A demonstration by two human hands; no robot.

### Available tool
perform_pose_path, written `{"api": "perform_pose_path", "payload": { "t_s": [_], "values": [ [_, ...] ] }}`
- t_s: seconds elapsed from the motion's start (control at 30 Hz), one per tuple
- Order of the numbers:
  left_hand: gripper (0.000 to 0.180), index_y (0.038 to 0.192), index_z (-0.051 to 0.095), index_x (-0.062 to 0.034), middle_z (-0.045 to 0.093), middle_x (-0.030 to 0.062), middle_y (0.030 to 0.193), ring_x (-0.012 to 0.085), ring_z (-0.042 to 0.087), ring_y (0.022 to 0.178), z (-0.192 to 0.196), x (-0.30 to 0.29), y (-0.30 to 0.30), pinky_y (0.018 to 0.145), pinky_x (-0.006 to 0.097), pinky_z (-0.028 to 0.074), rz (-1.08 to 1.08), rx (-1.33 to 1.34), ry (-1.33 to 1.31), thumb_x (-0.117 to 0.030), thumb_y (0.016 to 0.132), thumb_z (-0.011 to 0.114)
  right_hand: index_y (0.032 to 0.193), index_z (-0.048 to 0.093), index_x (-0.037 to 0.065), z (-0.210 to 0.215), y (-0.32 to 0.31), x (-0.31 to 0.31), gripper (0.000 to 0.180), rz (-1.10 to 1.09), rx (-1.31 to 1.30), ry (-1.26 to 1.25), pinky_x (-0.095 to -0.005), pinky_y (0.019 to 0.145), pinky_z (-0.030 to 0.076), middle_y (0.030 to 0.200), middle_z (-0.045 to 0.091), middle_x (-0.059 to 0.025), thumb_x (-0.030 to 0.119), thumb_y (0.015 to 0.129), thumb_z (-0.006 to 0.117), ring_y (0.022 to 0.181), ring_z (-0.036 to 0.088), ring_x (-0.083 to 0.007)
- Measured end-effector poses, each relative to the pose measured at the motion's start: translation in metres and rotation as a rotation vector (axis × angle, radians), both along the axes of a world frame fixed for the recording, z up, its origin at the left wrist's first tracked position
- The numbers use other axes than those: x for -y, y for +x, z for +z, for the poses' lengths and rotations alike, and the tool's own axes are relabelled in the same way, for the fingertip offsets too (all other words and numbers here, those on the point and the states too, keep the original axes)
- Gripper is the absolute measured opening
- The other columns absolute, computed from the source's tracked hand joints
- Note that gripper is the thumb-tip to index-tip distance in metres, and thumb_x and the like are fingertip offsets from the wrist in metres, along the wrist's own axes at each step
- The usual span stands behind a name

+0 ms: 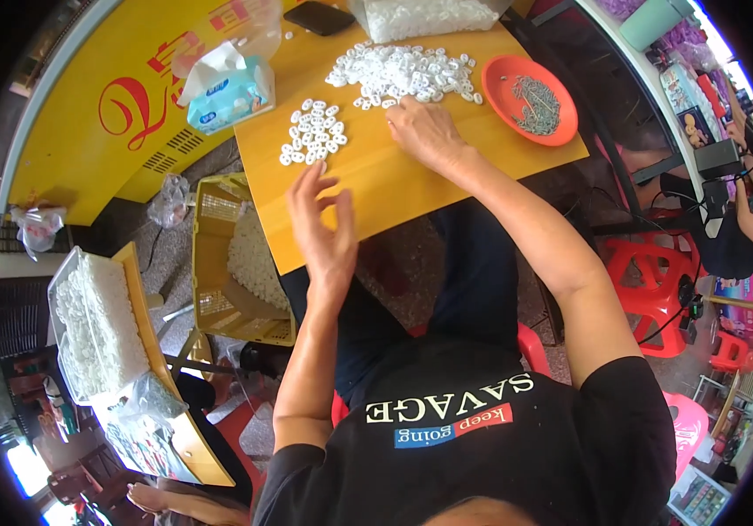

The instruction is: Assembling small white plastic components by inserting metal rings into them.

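On the wooden table lies a large heap of small white oval plastic pieces (411,72) with holes. My right hand (429,133) reaches to the near edge of this heap. Its fingertips are pinched together there; whatever they hold is too small to make out. A smaller cluster of the same white pieces (315,131) is spread to the left. Just below that cluster hovers my left hand (324,228), its fingers apart and nothing seen in them. Right of the heap stands a round orange-red dish (494,88) with many small grey metal pins or screws (536,107).
A tissue pack (231,92) sits at the table's left edge, and a dark phone (317,17) lies at the back. Behind the heap is a clear bag of white pieces (429,19). Below left stands a yellow crate (218,210); red stools (648,280) are at right.
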State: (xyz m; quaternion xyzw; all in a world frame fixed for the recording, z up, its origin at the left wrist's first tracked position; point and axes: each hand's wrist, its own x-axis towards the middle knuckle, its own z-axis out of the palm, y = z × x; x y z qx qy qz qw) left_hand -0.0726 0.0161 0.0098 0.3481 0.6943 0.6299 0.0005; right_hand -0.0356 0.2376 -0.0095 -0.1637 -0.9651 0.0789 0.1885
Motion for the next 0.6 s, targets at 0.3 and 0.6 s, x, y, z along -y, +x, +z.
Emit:
{"api": "perform_pose_path", "payload": {
  "t_s": [0.3,0.6],
  "values": [
    [0.029,0.121,0.058,-0.0005,0.065,0.0111,0.099,0.0158,0.064,0.085,-0.014,-0.052,0.011,0.075,0.027,0.052,-0.231,0.374,0.059,0.002,0.092,0.057,0.106,0.064,-0.001,0.027,0.043,0.005,0.019,-0.015,-0.229,-1.109,-0.0260,0.060,0.049,0.085,0.066,-0.0052,0.011,0.091,0.063,0.068,0.061,-0.0121],
    [0.019,0.103,0.066,0.0003,0.064,0.0138,0.099,0.0255,0.064,0.087,0.003,-0.071,0.028,0.077,0.032,0.051,-0.142,-0.114,0.025,0.007,0.084,0.065,0.105,0.064,-0.003,0.048,0.084,0.030,0.020,0.056,-0.404,-1.547,-0.0225,0.059,0.050,0.080,0.064,-0.0035,0.013,0.094,0.060,0.064,0.058,-0.0075]
  ]
}}
